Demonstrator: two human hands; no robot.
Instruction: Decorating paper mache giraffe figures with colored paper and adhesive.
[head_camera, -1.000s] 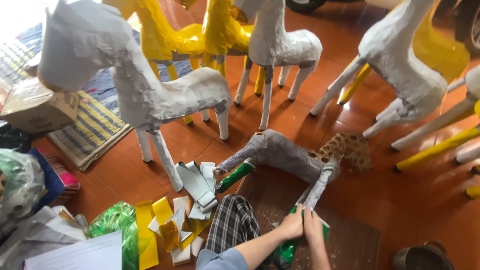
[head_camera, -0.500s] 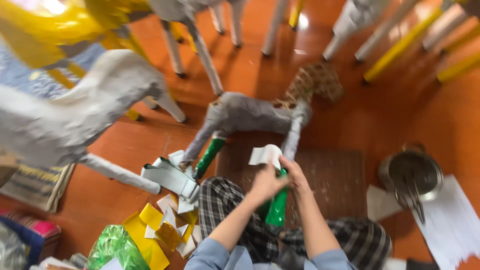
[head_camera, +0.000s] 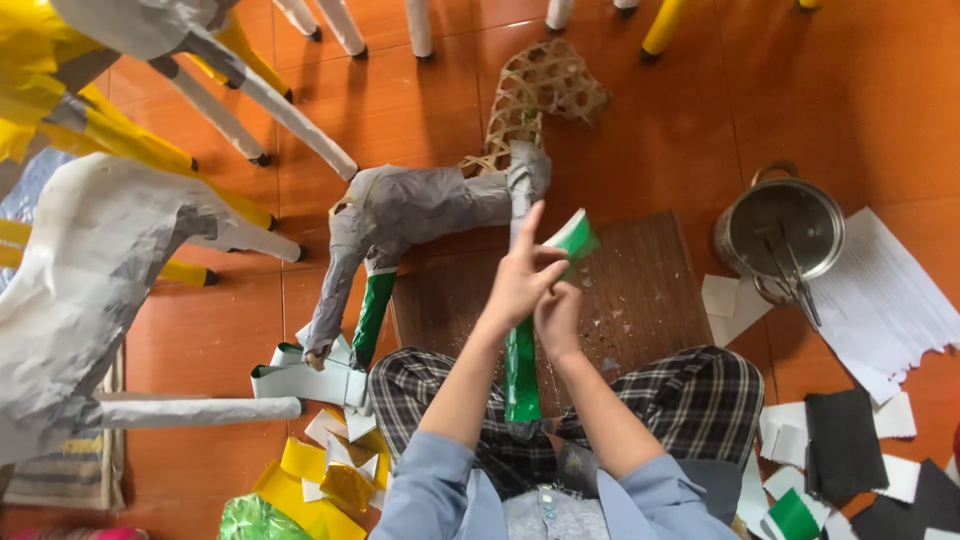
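A grey paper-covered animal figure (head_camera: 410, 205) with a bare woven bamboo head (head_camera: 540, 85) lies on a brown wooden board (head_camera: 640, 290) in front of my knees. One of its legs (head_camera: 521, 375) is wrapped in green paper and points toward me. My left hand (head_camera: 518, 280) pinches a green and white paper strip (head_camera: 575, 238) at the top of that leg, index finger raised. Just below it, my right hand (head_camera: 558, 318) presses on the same leg. Another leg (head_camera: 372, 315) on the left also has a green wrap.
A metal pot (head_camera: 780, 230) with scissors (head_camera: 795, 290) stands at the right, beside white paper sheets (head_camera: 880, 300) and black paper pieces (head_camera: 845, 440). Yellow foil scraps (head_camera: 310, 480) and folded white strips (head_camera: 300, 380) lie at my left knee. Large white (head_camera: 90, 270) and yellow (head_camera: 60, 100) figures stand on the left.
The view has tilted further down over the lying figure. Both hands have stayed on the green leg, and the paper strip in my left hand now shows its green side.
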